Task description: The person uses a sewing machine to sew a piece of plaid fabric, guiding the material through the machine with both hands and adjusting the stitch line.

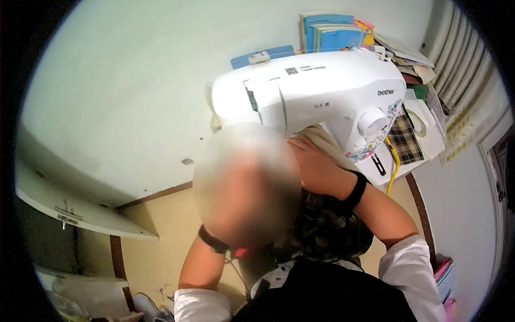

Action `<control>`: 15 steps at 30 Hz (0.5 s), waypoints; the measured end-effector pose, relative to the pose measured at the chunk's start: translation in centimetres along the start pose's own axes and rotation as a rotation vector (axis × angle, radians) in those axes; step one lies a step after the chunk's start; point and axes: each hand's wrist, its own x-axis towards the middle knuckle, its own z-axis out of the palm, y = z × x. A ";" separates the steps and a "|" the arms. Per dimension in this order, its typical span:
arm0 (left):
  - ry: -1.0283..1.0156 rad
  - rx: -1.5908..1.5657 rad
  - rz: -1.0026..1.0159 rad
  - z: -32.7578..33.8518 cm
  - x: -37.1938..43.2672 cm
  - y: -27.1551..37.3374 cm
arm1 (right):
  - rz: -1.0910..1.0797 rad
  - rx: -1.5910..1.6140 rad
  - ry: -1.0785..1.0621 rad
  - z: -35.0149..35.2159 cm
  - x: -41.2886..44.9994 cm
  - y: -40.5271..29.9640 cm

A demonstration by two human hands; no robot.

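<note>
A white Brother sewing machine (322, 80) stands before me, its needle end near the middle of the view. My right hand (322, 169) lies beneath the machine's arm, palm down, against beige fabric (318, 137). Its fingertips reach towards the needle area, and whether they pinch the cloth is unclear. My left hand (237, 193) is at the front of the needle end, but a round blurred patch covers it. That patch also hides the needle, the presser foot and the nearby cloth. Dark bands circle both wrists.
Blue-covered books (338, 38) stand behind the machine. Papers (406, 54), a roll of tape (416, 122) and plaid cloth (406, 139) lie at its right. A yellow cord (394, 161) hangs over the table edge. An open panel (88, 215) with a metal latch juts out at lower left.
</note>
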 end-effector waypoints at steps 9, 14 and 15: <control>-0.069 -0.211 -0.177 -0.3 0.9 -1.5 | 0.013 -0.076 0.030 -0.1 -0.5 -0.3; -0.055 -0.077 -0.046 -0.1 0.8 -2.0 | 0.025 -0.038 0.064 0.1 -0.3 -0.5; -0.006 -0.060 0.019 0.0 0.8 -1.8 | 0.029 -0.038 0.065 0.0 -0.3 -0.5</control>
